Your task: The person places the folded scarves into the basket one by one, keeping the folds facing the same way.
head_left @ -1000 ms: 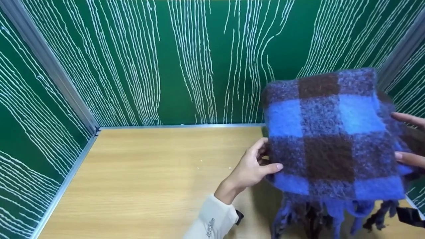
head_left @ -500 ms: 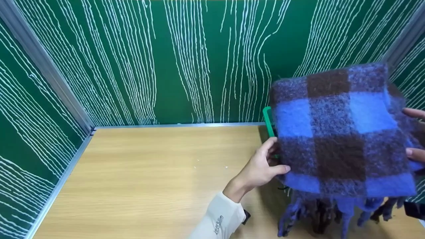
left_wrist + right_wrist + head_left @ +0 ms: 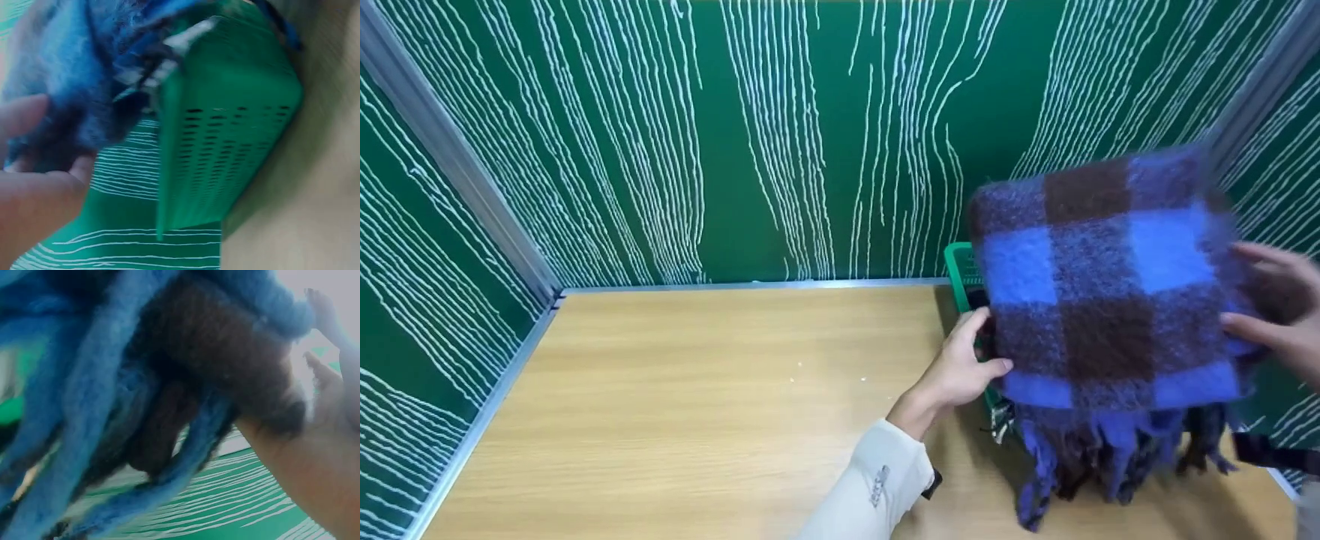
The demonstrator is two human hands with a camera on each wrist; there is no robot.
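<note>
A folded blue and brown checked scarf is held up between both hands at the right of the head view, its fringe hanging down. My left hand grips its left edge, thumb in front and fingers behind. At the opposite edge my right hand holds the fabric the same way. Behind and below the scarf stands a green plastic basket, mostly covered by it. In the left wrist view the basket's slotted wall shows beside the scarf. Loose fringe fills much of the right wrist view.
A wooden table spreads out to the left, with a few tiny white specks on it. Green panels with white wavy lines rise behind and at both sides. Some dark and patterned fabric shows at the basket's left side.
The scarf first shifted right, then its right side drew back left as the right hand came further into view. More of the green basket now shows at the scarf's left.
</note>
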